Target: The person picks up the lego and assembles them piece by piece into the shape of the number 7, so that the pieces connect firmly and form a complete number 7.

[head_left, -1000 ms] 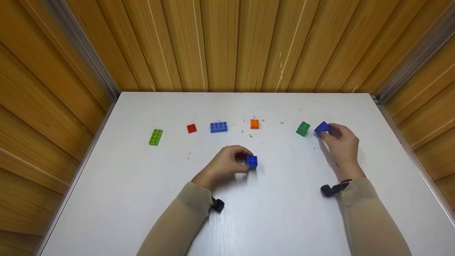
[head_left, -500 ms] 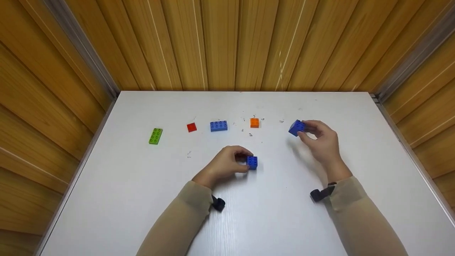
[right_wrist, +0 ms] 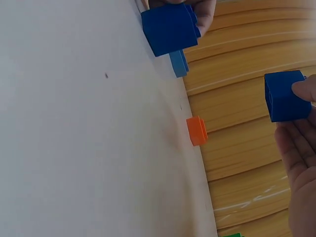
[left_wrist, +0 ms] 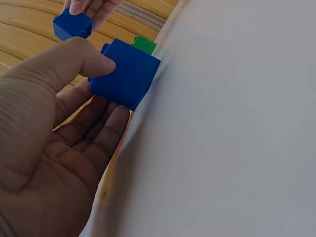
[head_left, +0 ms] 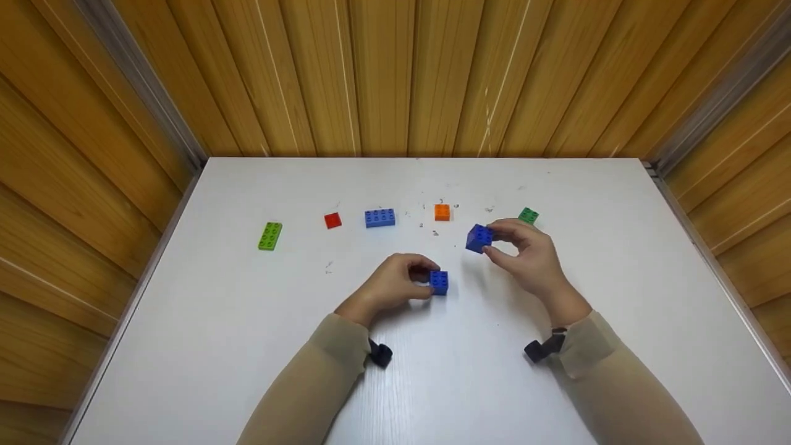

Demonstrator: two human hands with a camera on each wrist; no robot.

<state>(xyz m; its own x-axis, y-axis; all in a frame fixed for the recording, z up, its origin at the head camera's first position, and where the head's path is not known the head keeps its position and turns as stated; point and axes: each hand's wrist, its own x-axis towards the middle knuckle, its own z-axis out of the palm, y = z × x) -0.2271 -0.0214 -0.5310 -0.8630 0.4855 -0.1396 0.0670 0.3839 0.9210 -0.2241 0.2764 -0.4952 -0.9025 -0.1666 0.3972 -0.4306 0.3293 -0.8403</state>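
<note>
Near the middle of the white table, my left hand [head_left: 386,287] pinches a dark blue toy building brick [head_left: 439,282] between thumb and fingers. The brick sits low, at the tabletop, studs upward. In the left wrist view my thumb presses the flat side of this brick [left_wrist: 131,74]. My right hand [head_left: 531,262] holds a second dark blue brick [head_left: 479,238] in the air, slightly tilted, above and to the right of the first. A gap separates the two bricks. The right wrist view shows the raised brick [right_wrist: 285,98] between thumb and fingers.
Along the back lie a lime green brick [head_left: 270,236], a red piece [head_left: 333,220], a lighter blue brick [head_left: 379,217] and an orange brick [head_left: 442,212]. A green brick [head_left: 528,215] is partly hidden behind my right hand. Wood-look panels [head_left: 383,74] stand behind the table [head_left: 185,346].
My right hand has carried its blue brick leftward from beside the green brick toward the left hand, passing in front of the green one. My left hand and its brick have stayed put.
</note>
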